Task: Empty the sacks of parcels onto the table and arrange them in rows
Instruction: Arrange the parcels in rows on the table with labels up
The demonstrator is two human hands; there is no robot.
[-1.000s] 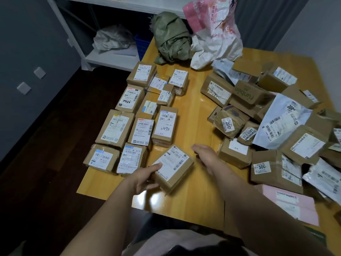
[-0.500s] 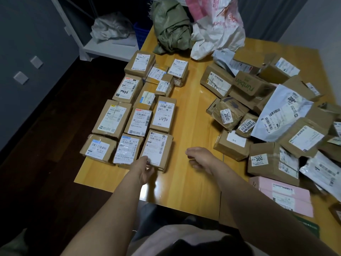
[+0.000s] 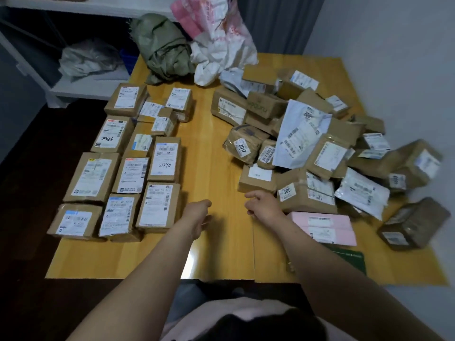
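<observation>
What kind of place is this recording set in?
Probably a small parcel sorting or pickup room: labelled cardboard parcels cover a wooden table, crumpled sacks lie at its far end, and white shelving stands beside it.

dim light, glare, blurred edges

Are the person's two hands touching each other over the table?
Apart. The head view shows a strip of bare yellow table between the left hand and the right hand.
</observation>
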